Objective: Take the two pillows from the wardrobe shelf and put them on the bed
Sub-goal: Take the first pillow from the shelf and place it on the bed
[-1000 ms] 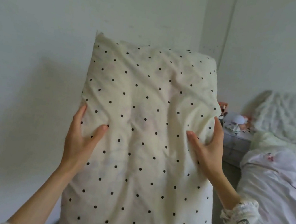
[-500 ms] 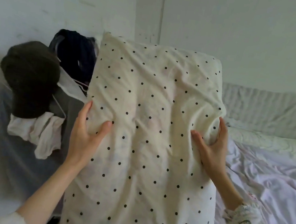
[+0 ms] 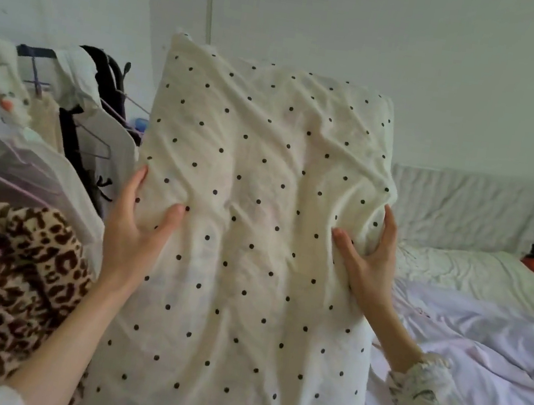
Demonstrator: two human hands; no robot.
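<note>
Now the view swings further along the room than a second ago: then the pillow stood before a bare wall with only a corner of the bed at 3 o'clock, and half a second ago some hanging clothes came in at 9 o'clock. At this moment the bed [image 3: 482, 331] fills the side from 3 to 5 o'clock, with its pale lilac cover, and a rail of clothes [image 3: 42, 141] with a leopard-print garment [image 3: 4, 284] occupies 8 to 10 o'clock.

The dotted pillow [image 3: 253, 235] is not on the bed yet; it is in the air, upright, in the centre of the view, in front of the person. The left hand [image 3: 136, 234] grasps its left edge, thumb pressed on the front and fingers behind; the right hand [image 3: 371, 263] grasps the right edge in the same way. Both grips are clenched on the pillow and look the same as before, so only the body turns, I think.

My judgement is that the carrying is almost finished and the person faces the bed enough to lay the pillow down toward 3 o'clock. I cannot see a second pillow, nor the wardrobe shelf.
</note>
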